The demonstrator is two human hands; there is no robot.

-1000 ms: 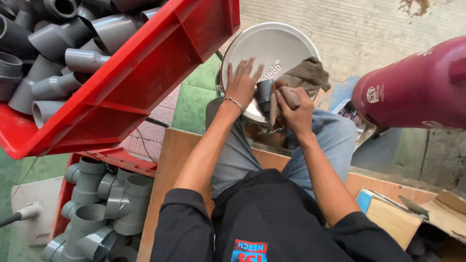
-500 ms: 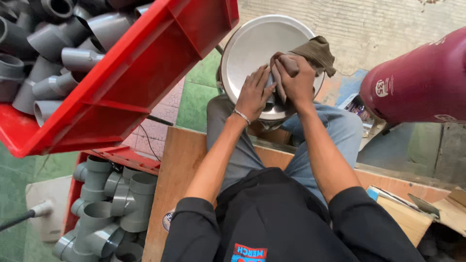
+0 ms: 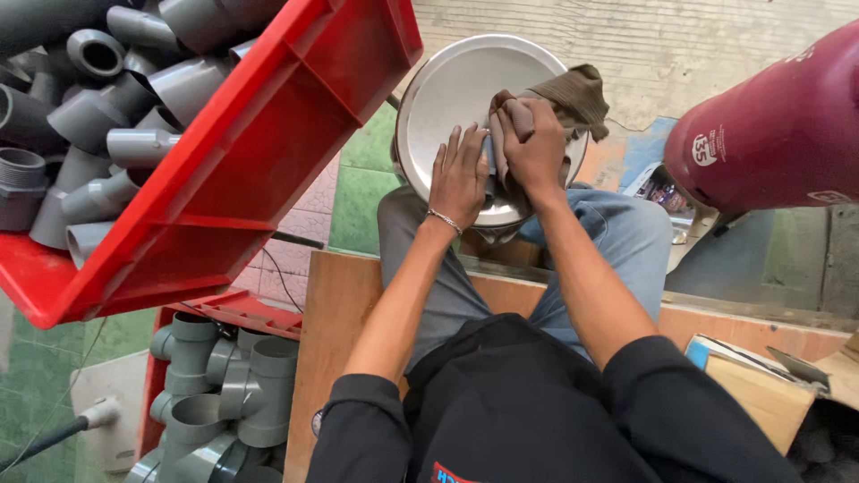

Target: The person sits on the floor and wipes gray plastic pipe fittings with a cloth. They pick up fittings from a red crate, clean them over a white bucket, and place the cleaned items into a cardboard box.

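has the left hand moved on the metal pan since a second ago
Yes. The left hand has slid from the round metal pan's left rim toward its centre, now beside the right hand gripping the brown cloth.

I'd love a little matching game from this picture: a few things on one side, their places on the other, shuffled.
Things:
1. round shiny metal pan
2. olive-brown cloth
3. grey plastic pipe fittings
4. dark red gas cylinder

Places:
A. heaped in the red plastic crate
B. far right of the view
C. under the right hand
D. on the lap, steadied by the left hand

Pairs: 1-D, 2-C, 3-A, 4-B
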